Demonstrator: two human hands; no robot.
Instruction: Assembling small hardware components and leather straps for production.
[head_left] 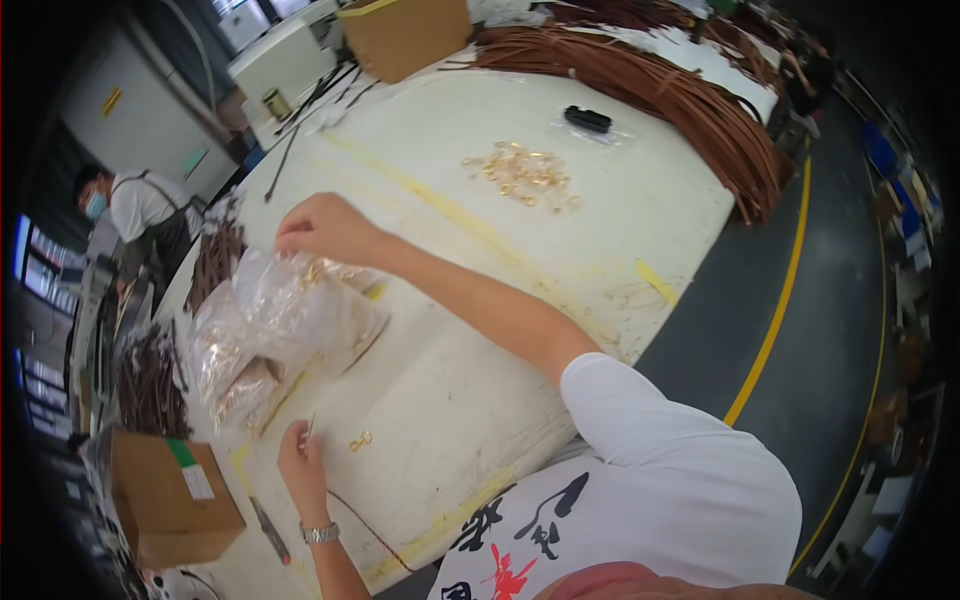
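My right hand (328, 230) reaches across the table, fingers curled and pressed together at the upper edge of a clear plastic bag (290, 310). Gold-coloured metal pieces show through the film. Nearer to me, my left hand (301, 462) is closed in a pinch just below the bag, with something thin and small sticking up from its fingertips; its kind is too small to make out. A gold-coloured metal clasp (360, 441) lies on the table right of that hand. A thin dark brown cord (368, 525) runs along the tabletop from near my left wrist.
Loose gold-coloured fittings (520, 175) lie scattered farther back, near a black object (588, 120) on clear film. Brown strips (650, 80) are bundled along the far right edge. Cardboard boxes stand near left (170, 500) and at the back (405, 40). A knife-like tool (268, 530) lies near-left.
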